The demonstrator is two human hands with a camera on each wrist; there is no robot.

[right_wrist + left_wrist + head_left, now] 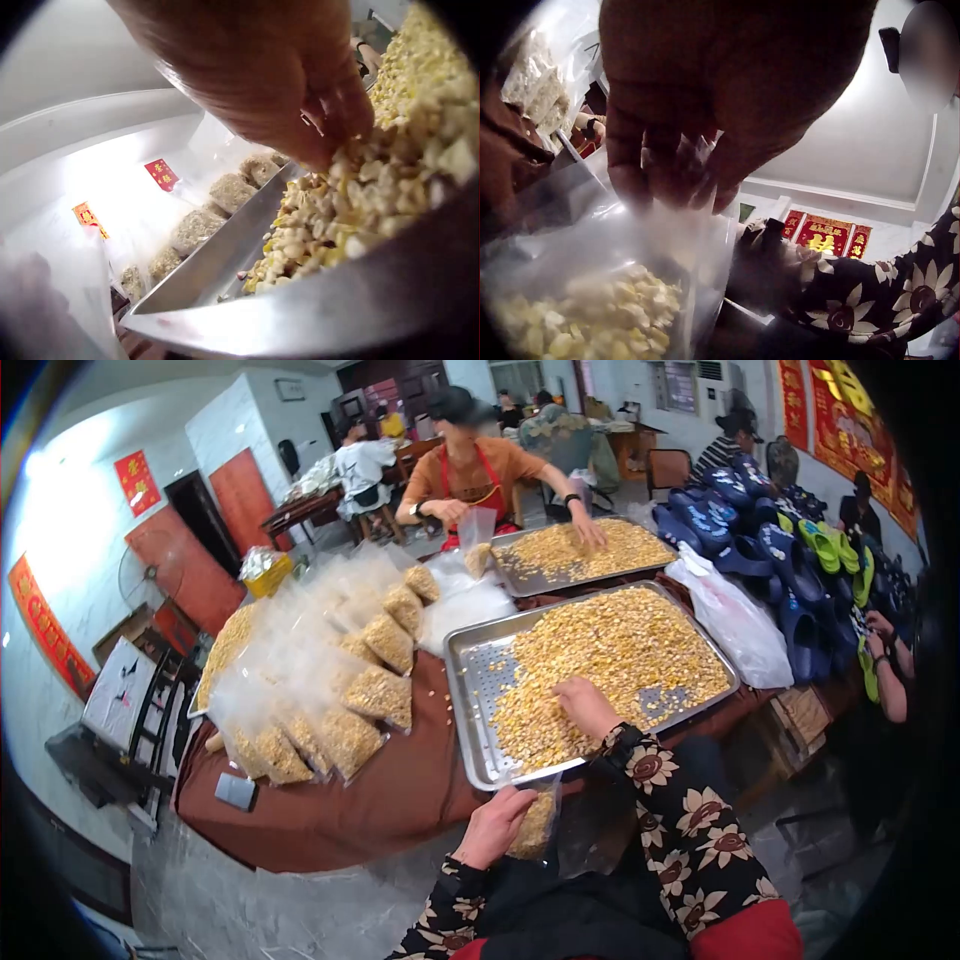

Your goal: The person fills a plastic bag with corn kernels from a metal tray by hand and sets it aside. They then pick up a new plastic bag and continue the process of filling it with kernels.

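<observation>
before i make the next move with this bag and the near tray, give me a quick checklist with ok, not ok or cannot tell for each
1. Left grip pinching the bag: ok.
2. Yellowish pieces inside the bag: ok, the left wrist view shows them.
3. Right grip at the loose pieces: ok, touching them.
4. Handful gathered in the right grip: cannot tell, its underside is hidden.
5. Bag over the near tray: not ok, it hangs outside the near edge.

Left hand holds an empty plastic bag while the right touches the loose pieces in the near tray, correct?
Not empty: the left wrist view shows yellow pieces inside the plastic bag that the left hand holds. The right hand does touch the loose pieces in the near tray.
</observation>
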